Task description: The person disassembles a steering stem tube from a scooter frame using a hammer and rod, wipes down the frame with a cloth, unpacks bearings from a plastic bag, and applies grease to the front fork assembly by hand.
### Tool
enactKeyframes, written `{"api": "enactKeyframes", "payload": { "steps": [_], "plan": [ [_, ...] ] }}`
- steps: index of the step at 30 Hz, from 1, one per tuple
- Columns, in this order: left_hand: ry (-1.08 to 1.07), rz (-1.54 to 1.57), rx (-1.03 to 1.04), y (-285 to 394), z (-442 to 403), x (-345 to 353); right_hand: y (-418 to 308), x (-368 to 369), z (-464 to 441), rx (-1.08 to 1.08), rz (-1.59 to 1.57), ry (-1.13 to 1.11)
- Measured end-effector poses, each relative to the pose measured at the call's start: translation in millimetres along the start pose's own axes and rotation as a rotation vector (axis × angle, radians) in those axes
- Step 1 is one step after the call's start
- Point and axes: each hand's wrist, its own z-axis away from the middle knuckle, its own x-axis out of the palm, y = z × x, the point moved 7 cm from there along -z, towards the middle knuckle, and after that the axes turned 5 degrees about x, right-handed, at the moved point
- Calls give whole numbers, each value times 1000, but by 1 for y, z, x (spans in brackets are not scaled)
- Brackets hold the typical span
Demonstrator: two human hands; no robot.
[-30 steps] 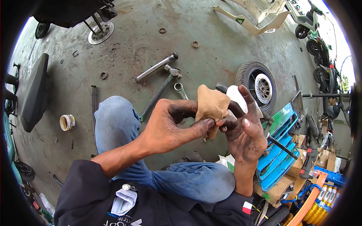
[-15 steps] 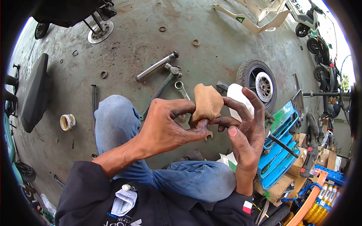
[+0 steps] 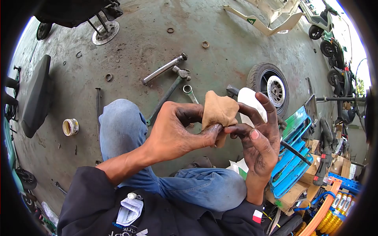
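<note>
A bent tan sheet (image 3: 219, 108), sandpaper or cloth, is up in front of me between both hands. My left hand (image 3: 177, 128) is closed on it, with the blackened thumb pressed on its lower edge and the fingers at its left side. From the right, my right hand (image 3: 260, 137) touches the sheet's edge with its fingertips. Its fingers are spread and its thumb stands away from the sheet. Both hands have dark grime on the fingers. Beyond the sheet, a wrench (image 3: 190, 93) on the floor is partly hidden.
A hammer (image 3: 169, 94) and a chrome tube (image 3: 163, 70) lie ahead on the floor. A wheel (image 3: 271, 84) lies to the right, near a blue rack (image 3: 293, 157). At left are a small tub (image 3: 71, 127) and a black seat (image 3: 36, 96). Metal rings (image 3: 205, 45) lie further off.
The tan sheet has tilted and shifted slightly right, and a lower flap now shows beneath my left thumb. My right thumb has moved up and right, nearer its fingers.
</note>
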Motion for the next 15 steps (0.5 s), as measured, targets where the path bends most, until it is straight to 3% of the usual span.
{"api": "enactKeyframes", "payload": {
  "steps": [6,12,15],
  "plan": [
    [-12,-31,78,7,2,1,-1,4,2,-23,91,48],
    [47,43,-12,-7,0,-2,2,3,-1,-7,140,25],
    [96,76,11,-11,-1,-7,-10,18,2,-463,795,0]
  ]
}}
